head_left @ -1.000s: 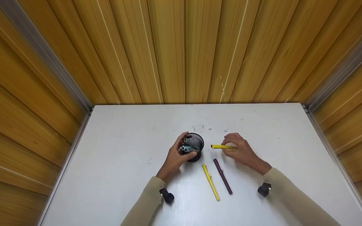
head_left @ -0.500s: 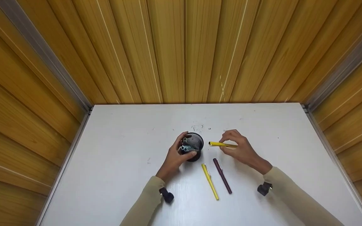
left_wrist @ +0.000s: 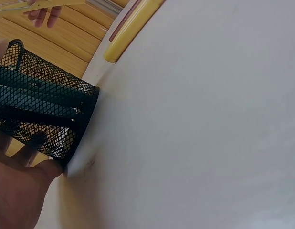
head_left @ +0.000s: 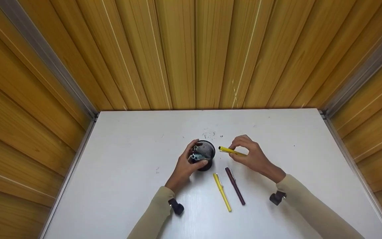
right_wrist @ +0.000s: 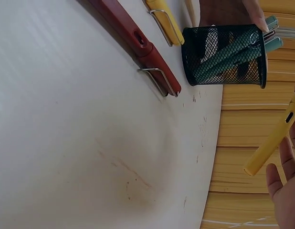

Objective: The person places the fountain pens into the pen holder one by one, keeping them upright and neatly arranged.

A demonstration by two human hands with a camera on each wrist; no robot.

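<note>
Right-hand grip [head_left: 249, 154] on yellow pen [head_left: 231, 151], lifted

The white table [head_left: 128, 186] carries a black mesh cup [head_left: 206, 156] near its middle. At five o'clock from the cup lie a yellow pen [head_left: 222, 192] and a dark red pen [head_left: 234, 186], side by side

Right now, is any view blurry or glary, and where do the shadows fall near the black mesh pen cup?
Head view: sharp and evenly lit, walls bowed by the wide lens, soft shadow beside the black mesh pen cup. Left wrist view: cup sharp, yellow pen lying on the table slightly soft, faint shadow at the cup's base. Right wrist view: mild sheen on the white table.
</note>
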